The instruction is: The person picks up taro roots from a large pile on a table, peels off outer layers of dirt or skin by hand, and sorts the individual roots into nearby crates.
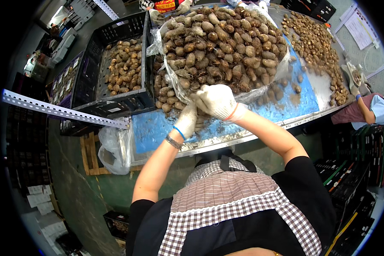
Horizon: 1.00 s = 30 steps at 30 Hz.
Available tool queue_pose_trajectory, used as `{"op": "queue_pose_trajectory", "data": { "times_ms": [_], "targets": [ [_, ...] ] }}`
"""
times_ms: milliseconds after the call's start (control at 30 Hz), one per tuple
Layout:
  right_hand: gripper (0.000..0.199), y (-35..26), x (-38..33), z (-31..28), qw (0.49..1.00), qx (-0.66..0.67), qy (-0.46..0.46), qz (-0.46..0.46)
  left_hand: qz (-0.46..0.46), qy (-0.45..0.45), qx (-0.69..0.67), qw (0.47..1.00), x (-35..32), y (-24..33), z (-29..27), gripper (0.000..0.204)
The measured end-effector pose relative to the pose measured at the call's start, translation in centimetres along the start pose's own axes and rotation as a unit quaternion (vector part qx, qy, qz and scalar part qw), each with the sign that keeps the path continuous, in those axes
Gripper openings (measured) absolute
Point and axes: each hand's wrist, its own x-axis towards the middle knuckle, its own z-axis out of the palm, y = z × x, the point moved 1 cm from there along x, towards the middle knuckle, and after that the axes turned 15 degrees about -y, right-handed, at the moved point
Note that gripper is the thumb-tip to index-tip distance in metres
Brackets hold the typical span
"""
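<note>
Your grip is curled in close at both hands: the white-gloved right hand (218, 101) has its fingers bunched, and the white-gloved left hand (186, 121) meets it just below. Whether they pinch a tuber or only plastic, you cannot tell from here. Both are at the near side of a large heap of brown, hairy, egg-shaped tubers (226, 51), ringed by crumpled clear plastic sheeting (171, 77), around the middle of the metal-rimmed bench (252, 137).

Under your wrists, a soil-smeared blue covering (301, 100) reaches toward the near edge. Toward the bench's left end sits a black plastic crate (130, 102) holding a smaller batch of brown tubers (126, 68); small, rounder brown tubers (313, 40) spread along the right side.

Below the near left corner, a clear plastic bag (112, 155) hangs by a wooden slatted pallet (89, 149) on the green floor (87, 205). Co-workers' gloved hands (184, 7) show at the far edge, a blue-sleeved person (376, 110) is past the right edge, and dark stacked crates (347, 175) stand to your right.
</note>
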Motion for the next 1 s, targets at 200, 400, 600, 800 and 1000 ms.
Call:
{"op": "queue_pose_trajectory", "data": {
  "times_ms": [200, 400, 600, 800, 1000],
  "targets": [
    [0.052, 2.7, -0.4, 5.0, 0.955, 0.243, -0.043, 0.164, 0.351, 0.304, 0.538, 0.703, 0.1, 1.8, 2.4, 0.03],
    [0.064, 1.4, -0.3, 4.8, 0.689, 0.634, -0.183, 0.299, 0.324, 0.262, 0.655, 0.63, -2.3, 1.9, 2.0, 0.03],
    [0.038, 0.8, 1.3, 3.1, 0.982, 0.114, -0.025, 0.151, 0.399, 0.293, 0.486, 0.72, -0.5, 1.7, 1.8, 0.041],
    [0.028, 2.3, 1.4, 1.0, 0.991, -0.02, 0.102, -0.087, -0.013, -0.003, -0.061, 0.998, -1.1, 3.3, 0.8, 0.052],
    [0.043, 1.8, 1.8, 3.5, 0.922, 0.27, -0.088, 0.265, 0.343, 0.28, 0.559, 0.701, 0.2, 3.0, 0.7, 0.045]
  ]
}}
